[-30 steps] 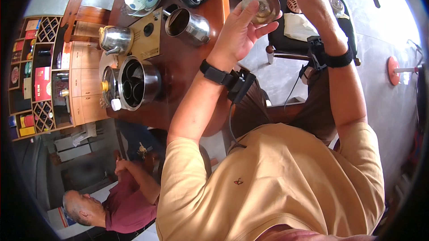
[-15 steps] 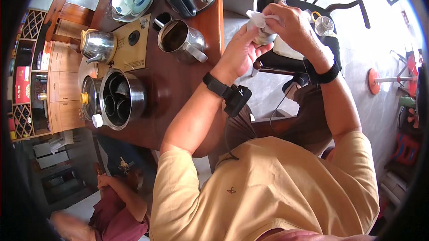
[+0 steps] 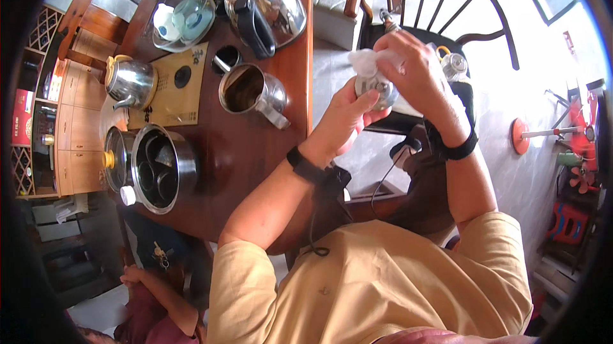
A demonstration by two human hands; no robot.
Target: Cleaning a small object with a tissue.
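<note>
My left hand has its fingers and thumb wrapped round a small, rounded, greyish shiny vessel, just past the table's right edge. A white tissue or cloth is bunched at the top of the vessel. From above, my right hand pinches this cloth, with its fingers bent over the vessel. Its fingertips are partly hidden. Nearest on the table is a steel pitcher with its handle toward me. A black cup stands beside it.
On the wooden table stand a steel pot with dark cups inside, a kettle, a large steel jug and a glass bowl of small cups. A black chair holds a small glass pot. Someone sits at lower left.
Both hands have shifted slightly down in the picture, still holding the vessel and cloth. More of the vessel's rounded side shows. The whole view has also shifted a little.
</note>
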